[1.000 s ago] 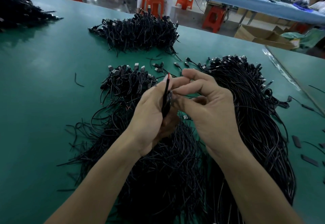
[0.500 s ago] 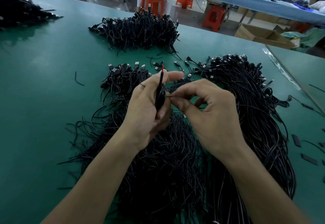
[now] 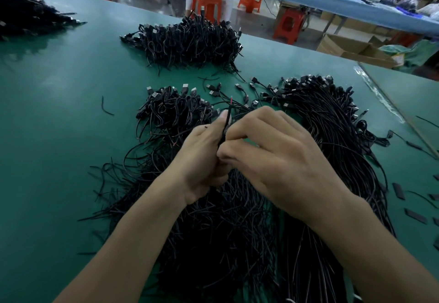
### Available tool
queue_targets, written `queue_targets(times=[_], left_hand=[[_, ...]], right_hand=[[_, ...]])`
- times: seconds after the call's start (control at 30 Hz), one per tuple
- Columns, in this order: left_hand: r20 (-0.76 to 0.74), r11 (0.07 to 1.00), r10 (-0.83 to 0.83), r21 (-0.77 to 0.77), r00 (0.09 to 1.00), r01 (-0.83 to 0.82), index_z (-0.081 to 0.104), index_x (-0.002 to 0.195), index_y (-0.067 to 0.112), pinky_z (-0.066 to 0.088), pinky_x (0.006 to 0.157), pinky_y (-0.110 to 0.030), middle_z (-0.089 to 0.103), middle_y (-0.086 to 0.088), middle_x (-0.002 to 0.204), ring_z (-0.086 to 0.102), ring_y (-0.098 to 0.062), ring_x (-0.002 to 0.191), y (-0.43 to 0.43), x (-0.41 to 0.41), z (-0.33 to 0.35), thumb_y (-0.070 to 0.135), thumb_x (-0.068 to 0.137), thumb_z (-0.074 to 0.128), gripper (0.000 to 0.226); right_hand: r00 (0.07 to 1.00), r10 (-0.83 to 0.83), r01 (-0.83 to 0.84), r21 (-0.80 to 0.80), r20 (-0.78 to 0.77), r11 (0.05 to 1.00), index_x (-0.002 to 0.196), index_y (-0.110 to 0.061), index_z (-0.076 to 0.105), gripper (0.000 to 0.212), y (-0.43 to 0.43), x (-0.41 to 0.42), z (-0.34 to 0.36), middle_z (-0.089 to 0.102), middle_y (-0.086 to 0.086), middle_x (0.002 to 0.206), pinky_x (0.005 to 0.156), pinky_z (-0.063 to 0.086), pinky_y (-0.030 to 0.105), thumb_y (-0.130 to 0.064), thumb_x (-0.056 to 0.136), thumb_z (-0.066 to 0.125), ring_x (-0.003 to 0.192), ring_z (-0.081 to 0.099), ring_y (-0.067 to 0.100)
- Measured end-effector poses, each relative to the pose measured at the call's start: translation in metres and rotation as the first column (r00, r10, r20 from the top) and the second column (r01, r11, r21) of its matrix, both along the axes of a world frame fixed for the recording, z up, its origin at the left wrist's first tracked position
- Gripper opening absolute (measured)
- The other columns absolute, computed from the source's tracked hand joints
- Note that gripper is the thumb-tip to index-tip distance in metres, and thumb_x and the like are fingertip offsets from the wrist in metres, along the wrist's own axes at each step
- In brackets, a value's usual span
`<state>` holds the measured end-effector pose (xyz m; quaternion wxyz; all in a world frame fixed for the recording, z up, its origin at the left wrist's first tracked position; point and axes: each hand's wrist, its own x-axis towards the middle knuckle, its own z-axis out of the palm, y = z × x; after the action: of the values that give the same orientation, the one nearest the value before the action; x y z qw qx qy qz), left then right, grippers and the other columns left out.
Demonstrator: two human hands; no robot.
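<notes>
My left hand (image 3: 202, 160) grips a thin black cable (image 3: 227, 117) upright; its red-tipped end sticks out above my thumb. My right hand (image 3: 278, 157) is pressed against the left one, its thumb and forefinger pinching the same cable lower down. Both hands hover over a big heap of black cables (image 3: 225, 231) on the green table (image 3: 59, 112). What the fingers hold between the palms is hidden.
More black USB cable piles lie at the far middle (image 3: 190, 39), far left (image 3: 26, 17), the left of my hands (image 3: 173, 110) and the right (image 3: 332, 117). Short black sleeves (image 3: 398, 191) are scattered at the right edge. Orange stools (image 3: 206, 3) and a seated person stand beyond the table.
My right hand has closed in against the left hand, its fingers now curled over the cable. The left hand and cable shifted slightly; the red tip still points up.
</notes>
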<state>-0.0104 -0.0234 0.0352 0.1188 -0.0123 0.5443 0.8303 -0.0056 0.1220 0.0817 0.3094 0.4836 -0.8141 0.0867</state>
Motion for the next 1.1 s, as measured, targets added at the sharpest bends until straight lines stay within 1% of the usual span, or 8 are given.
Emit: queue_targets(times=[0.13,0.23,0.33,0.47,0.6,0.77,0.93,1.1], left_hand=[[0.065,0.994,-0.108,-0.025,0.992,0.110,0.056,0.051,0.026,0.016,0.038,-0.013,0.031,0.006,0.046,0.021,-0.005,0.034,0.001,0.003,0.000,0.026,0.106,0.041,0.057],[0.145,0.987,-0.145,-0.045,0.979,0.153,0.048,0.050,0.025,0.016,0.037,-0.011,0.030,0.005,0.046,0.021,-0.005,0.034,0.004,0.002,0.000,0.025,0.102,0.045,0.052],[0.209,0.972,-0.236,0.043,0.949,0.232,0.042,0.046,0.025,0.016,0.034,-0.008,0.028,0.007,0.046,0.019,-0.005,0.034,0.003,-0.001,0.000,0.047,0.096,0.046,0.055],[0.105,0.920,-0.386,0.111,0.916,0.375,0.040,0.063,0.021,0.015,0.035,-0.009,0.027,0.006,0.058,0.018,-0.004,0.040,-0.001,0.000,-0.001,0.076,0.080,0.053,0.059],[-0.031,0.857,-0.499,-0.169,0.866,0.487,0.048,0.083,-0.001,0.020,0.036,-0.011,0.027,0.007,0.059,0.021,-0.004,0.044,-0.003,0.002,-0.001,0.038,0.074,0.077,0.049],[-0.037,0.819,-0.512,-0.320,0.858,0.476,0.052,0.064,0.020,0.022,0.038,-0.014,0.033,0.008,0.054,0.024,-0.006,0.043,-0.001,0.004,-0.003,0.012,0.089,0.072,0.033],[-0.014,0.820,-0.489,-0.350,0.872,0.453,0.053,0.061,0.022,0.019,0.039,-0.016,0.032,0.008,0.050,0.023,-0.008,0.043,0.000,0.004,-0.005,0.006,0.090,0.069,0.037],[-0.010,0.816,-0.442,-0.419,0.897,0.397,0.051,0.072,0.005,0.020,0.040,-0.014,0.029,0.003,0.052,0.022,-0.009,0.044,0.002,0.005,-0.004,0.004,0.092,0.068,0.026]], right_hand=[[0.999,0.040,-0.039,0.114,-0.009,0.993,0.084,-0.009,0.073,0.006,0.003,-0.003,0.008,0.069,0.007,0.107,0.089,0.046,0.038,-0.004,0.087,0.070,0.107,0.061,0.025],[0.992,0.022,-0.041,0.160,0.120,0.986,0.089,-0.012,0.074,0.008,0.006,-0.006,0.009,0.067,0.003,0.095,0.080,0.049,0.042,-0.005,0.085,0.074,0.092,0.062,0.024],[0.974,-0.036,0.006,0.131,0.225,0.991,0.091,-0.014,0.074,0.004,0.011,-0.010,0.008,0.064,0.001,0.086,0.074,0.047,0.042,-0.013,0.089,0.071,0.083,0.059,0.023],[0.860,-0.077,0.072,0.030,0.505,0.997,0.094,-0.017,0.077,0.008,0.020,-0.015,0.005,0.065,-0.002,0.086,0.077,0.050,0.042,-0.020,0.090,0.070,0.084,0.061,0.016],[0.754,-0.031,0.099,-0.066,0.656,0.993,0.087,-0.023,0.077,0.003,0.025,-0.017,0.009,0.067,-0.009,0.080,0.071,0.052,0.036,-0.024,0.085,0.077,0.078,0.063,0.008],[0.818,-0.051,0.079,-0.023,0.573,0.997,0.085,-0.020,0.075,0.004,0.026,-0.011,0.006,0.060,-0.011,0.087,0.070,0.051,0.037,-0.024,0.084,0.078,0.082,0.059,0.010],[0.977,-0.035,0.003,0.150,0.212,0.989,0.086,-0.015,0.072,0.006,0.023,-0.004,0.007,0.062,0.003,0.102,0.078,0.040,0.032,-0.019,0.089,0.071,0.096,0.054,0.023],[0.879,-0.074,0.006,0.144,0.472,0.990,0.089,-0.014,0.070,0.008,0.024,-0.007,0.007,0.064,-0.004,0.099,0.082,0.048,0.037,-0.018,0.094,0.065,0.091,0.062,0.021]])
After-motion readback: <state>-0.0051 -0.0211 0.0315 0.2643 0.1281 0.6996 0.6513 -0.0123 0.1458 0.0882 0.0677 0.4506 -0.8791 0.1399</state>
